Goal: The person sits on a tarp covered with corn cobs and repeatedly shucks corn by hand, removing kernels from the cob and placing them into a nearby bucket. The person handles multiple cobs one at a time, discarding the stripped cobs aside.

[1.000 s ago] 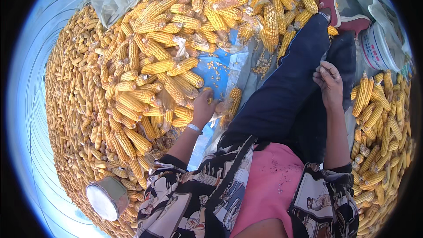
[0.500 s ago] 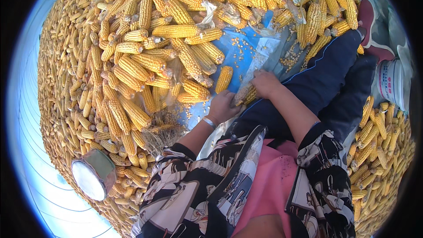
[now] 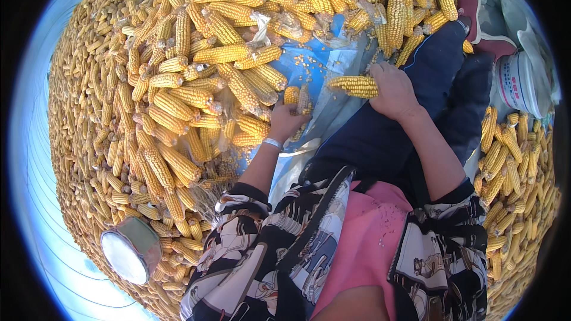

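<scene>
My right hand is closed round the thick end of a yellow ear of corn, whose tip points left over the blue sheet. To the left, my left hand is closed at a short-looking yellow ear and a greyish-brown cob beside it. The fingers partly hide both, so how each is gripped does not show fully. Loose kernels lie scattered on the blue sheet beyond my hands.
A big heap of corn ears rises at the left and far side. More ears lie at the right. A white bucket stands by my outstretched legs. At lower left sits a round white-topped container.
My hands, together on one cob before, are now apart. The right moved right and away with a yellow ear in it; the left moved to the ear lying on the sheet.
</scene>
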Action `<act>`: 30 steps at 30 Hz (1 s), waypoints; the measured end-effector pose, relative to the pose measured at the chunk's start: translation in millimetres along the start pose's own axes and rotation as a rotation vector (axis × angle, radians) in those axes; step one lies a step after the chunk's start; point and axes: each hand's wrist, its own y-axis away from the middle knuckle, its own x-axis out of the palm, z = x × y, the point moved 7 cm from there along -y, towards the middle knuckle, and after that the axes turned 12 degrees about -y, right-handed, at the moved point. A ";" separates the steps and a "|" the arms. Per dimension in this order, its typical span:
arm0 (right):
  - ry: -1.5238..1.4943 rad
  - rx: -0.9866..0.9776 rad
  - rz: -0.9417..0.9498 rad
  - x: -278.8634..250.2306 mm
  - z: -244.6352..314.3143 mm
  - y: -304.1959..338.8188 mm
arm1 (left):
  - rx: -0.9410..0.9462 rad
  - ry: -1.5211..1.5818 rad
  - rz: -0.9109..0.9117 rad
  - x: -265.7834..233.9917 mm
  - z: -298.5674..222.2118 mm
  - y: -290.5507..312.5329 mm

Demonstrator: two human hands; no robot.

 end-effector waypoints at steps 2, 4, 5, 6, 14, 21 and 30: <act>-0.511 0.245 -0.021 -32.5 -36.6 20.1 | -0.044 0.518 0.088 -13.7 -2.2 2.5; -1.128 0.398 -0.043 -32.2 -48.2 40.2 | 0.043 1.148 0.210 -18.4 -27.7 10.7; -1.485 0.432 -0.052 -25.2 -44.9 52.1 | 0.157 1.329 0.297 -22.6 -49.3 15.1; -1.838 0.447 -0.071 -19.0 -40.6 64.2 | 0.175 1.291 0.311 -24.1 -66.2 17.3; -2.519 0.233 -0.199 25.8 -27.2 126.4 | 0.651 0.300 0.215 35.8 -300.3 62.5; -2.468 -0.245 -1.134 -65.0 -154.6 268.6 | 1.314 -0.228 0.156 147.2 -496.8 159.5; -2.079 -0.384 -2.154 -165.2 -306.1 528.1 | 1.505 -0.197 0.443 223.9 -476.6 187.3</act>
